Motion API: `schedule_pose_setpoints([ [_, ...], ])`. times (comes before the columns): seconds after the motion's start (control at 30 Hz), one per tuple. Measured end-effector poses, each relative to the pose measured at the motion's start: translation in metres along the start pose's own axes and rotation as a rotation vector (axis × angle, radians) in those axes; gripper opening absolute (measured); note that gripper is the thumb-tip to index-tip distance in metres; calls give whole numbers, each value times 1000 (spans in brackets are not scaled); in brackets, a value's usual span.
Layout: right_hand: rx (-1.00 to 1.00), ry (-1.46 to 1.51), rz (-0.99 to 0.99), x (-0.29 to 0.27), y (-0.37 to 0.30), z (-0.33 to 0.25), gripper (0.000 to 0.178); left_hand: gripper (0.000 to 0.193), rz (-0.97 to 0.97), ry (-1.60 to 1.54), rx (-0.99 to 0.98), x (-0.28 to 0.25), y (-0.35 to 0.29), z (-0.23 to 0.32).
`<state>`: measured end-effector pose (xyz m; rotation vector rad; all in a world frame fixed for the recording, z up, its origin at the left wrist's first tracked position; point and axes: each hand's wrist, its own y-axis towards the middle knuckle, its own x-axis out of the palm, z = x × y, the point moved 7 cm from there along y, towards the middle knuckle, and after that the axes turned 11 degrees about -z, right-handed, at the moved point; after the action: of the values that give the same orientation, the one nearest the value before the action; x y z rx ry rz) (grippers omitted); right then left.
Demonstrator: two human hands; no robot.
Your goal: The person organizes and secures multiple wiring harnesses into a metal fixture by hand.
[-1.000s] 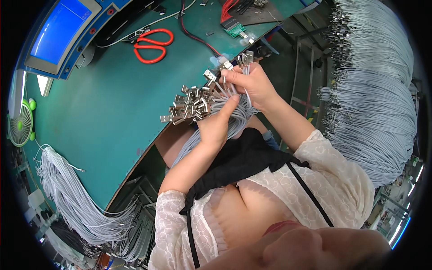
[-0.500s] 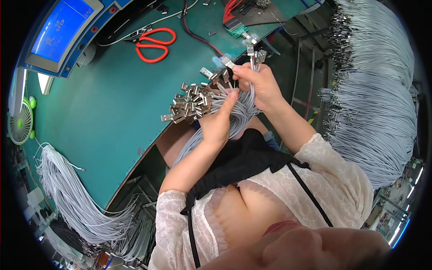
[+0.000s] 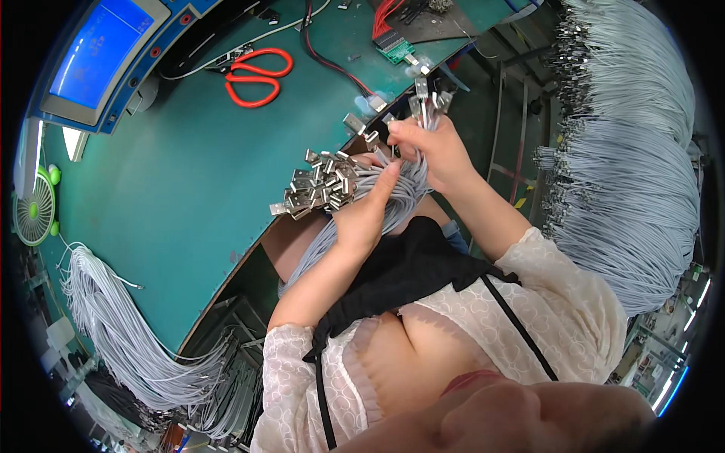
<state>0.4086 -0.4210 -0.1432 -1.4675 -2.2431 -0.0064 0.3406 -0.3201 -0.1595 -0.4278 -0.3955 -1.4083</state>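
My left hand (image 3: 362, 219) is closed round a thick bundle of grey USB cables (image 3: 404, 200). Their silver USB plugs (image 3: 321, 181) fan out in a cluster to its left, over the table edge. My right hand (image 3: 442, 155) is also closed, gripping several more cables whose plugs (image 3: 421, 89) stick up above its fingers. Between its thumb and forefinger is one USB plug (image 3: 390, 121), partly blurred. Just beyond that plug, at the table edge, lies a connector (image 3: 375, 103) on a red and black lead, apart from the hand.
Red-handled scissors (image 3: 257, 78) lie on the green table (image 3: 189, 181). A green circuit board (image 3: 396, 49) with red wires sits at the far edge. A blue-screened device (image 3: 98, 60) and small fan (image 3: 35, 204) stand left. Cable bundles hang at left (image 3: 128, 332) and right (image 3: 619, 151).
My right hand has drawn its USB plug back from the connector on the red and black lead. The bundle in my left hand has barely moved. The characters on the screen have faded.
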Motion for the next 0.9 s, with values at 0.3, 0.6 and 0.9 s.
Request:
schedule_pose_setpoints([
  [0.3, 11, 67, -47, 3, 16, 2, 13, 16, 80, -104, -1, -1, 0, 2],
  [0.6, 84, 83, -99, 14, 6, 3, 13, 16, 41, -97, -23, 0, -4, -5],
  [0.9, -48, -5, 49, -6, 9, -3, 11, 19, -7, -113, -53, 2, 1, 0],
])
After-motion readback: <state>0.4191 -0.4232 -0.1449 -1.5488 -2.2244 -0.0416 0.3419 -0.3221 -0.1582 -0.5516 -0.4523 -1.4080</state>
